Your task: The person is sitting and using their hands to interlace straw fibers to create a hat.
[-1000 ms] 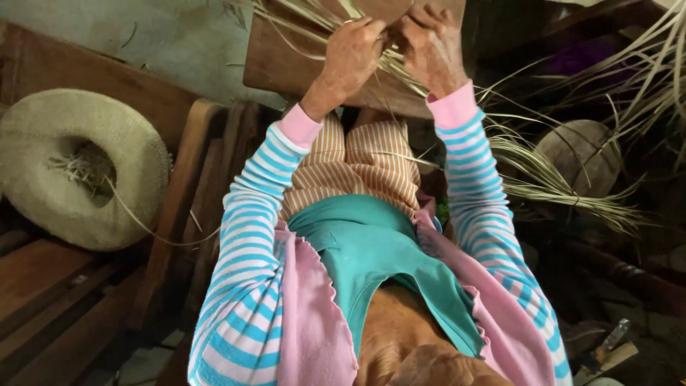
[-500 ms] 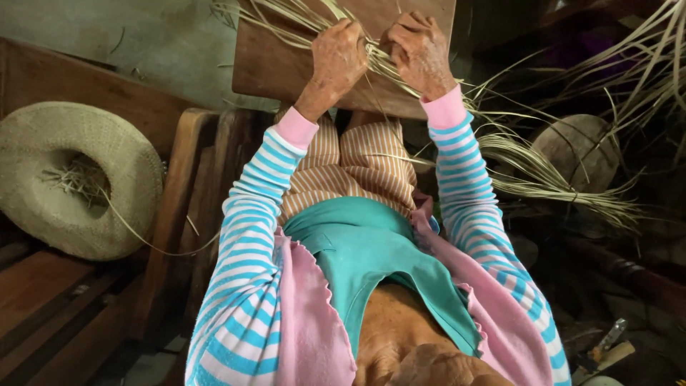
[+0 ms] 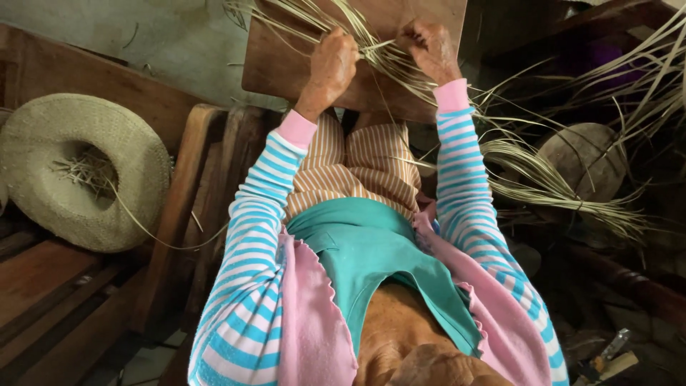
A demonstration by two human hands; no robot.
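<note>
Across my lap lies the flat brown wooden board [image 3: 300, 68]; on it, the thin pale-green dried straw strands [image 3: 382, 57]. Left hand [image 3: 332, 64] curled closed, pinning the strands near the crossing. Right hand [image 3: 429, 50] closed, pinching several strands just beside it. Judgement: strands light, springy, brittle if creased; best held close to the woven point, not the loose ends. Farther left, a round woven straw hat [image 3: 78, 171] rests against wood.

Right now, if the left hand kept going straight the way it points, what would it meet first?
The left hand points up the wooden board; it would probably run into more of the straw strands lying across the board, though depth is unclear.
</note>
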